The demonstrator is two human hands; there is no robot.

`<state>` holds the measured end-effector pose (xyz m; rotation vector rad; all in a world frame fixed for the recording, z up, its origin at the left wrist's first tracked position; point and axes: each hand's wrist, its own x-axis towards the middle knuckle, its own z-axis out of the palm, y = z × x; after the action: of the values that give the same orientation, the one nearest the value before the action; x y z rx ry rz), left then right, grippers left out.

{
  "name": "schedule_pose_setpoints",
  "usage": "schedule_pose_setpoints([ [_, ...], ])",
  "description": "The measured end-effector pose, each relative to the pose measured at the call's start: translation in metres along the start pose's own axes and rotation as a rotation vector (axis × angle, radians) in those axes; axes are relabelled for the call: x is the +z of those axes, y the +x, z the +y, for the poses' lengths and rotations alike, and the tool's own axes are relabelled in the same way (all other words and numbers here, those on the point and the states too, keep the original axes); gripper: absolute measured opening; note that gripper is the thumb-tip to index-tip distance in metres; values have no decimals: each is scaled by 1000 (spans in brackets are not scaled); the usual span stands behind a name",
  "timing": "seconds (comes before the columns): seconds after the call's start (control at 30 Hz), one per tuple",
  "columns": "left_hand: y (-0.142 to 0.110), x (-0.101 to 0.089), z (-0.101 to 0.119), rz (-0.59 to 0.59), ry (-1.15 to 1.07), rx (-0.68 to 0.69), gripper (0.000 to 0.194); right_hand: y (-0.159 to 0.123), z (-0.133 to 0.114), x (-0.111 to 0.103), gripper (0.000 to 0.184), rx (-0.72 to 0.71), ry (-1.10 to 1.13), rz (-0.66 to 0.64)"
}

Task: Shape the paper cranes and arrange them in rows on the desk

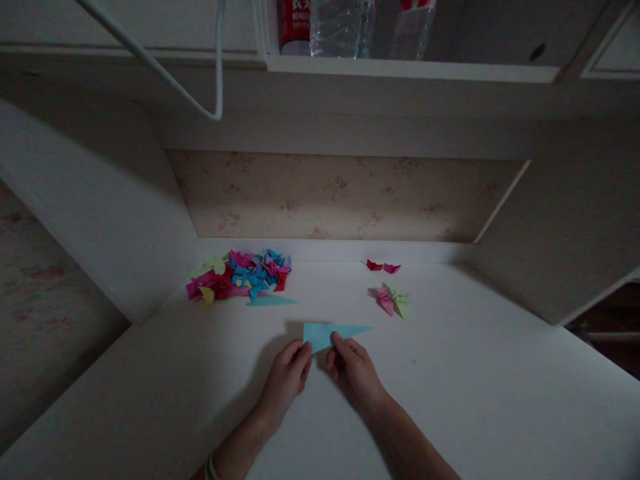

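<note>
Both hands hold one folded sheet of light blue paper (319, 335) over the middle of the desk. It tapers to a sharp point on the right and has crease lines near its upper edge. My left hand (290, 370) pinches its lower left corner between thumb and fingers. My right hand (353, 367) grips the lower edge near the middle, thumb on top and fingers curled beneath. Just beyond, a light blue paper strip (270, 301) with a pointed end lies by a pile of colourful folded paper pieces (255, 270).
At the right back lie a pink folded paper piece (385, 300), a pale green one (400, 301), a red one (374, 265) and a magenta one (392, 269). A shelf (415, 69) with bottles (334, 30) overhangs the white desk (475, 380). A white cable-like arm (165, 73) hangs upper left.
</note>
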<state>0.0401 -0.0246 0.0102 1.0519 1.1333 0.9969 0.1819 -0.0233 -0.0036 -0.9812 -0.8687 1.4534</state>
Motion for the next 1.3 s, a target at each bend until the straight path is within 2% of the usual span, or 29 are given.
schedule_pose_setpoints([
  [0.67,-1,-2,-3,-47,51,63,39,-2,-2,1,49,-16,-59,-5],
  [0.83,3,-6,-4,-1,119,110,37,0,2,-1,47,-2,-15,-4],
  [1.03,6,-15,7,62,202,180,39,0,2,-3,48,-3,-38,-11],
  [1.3,5,-18,8,91,239,188,43,-1,2,-2,47,5,-27,-16],
])
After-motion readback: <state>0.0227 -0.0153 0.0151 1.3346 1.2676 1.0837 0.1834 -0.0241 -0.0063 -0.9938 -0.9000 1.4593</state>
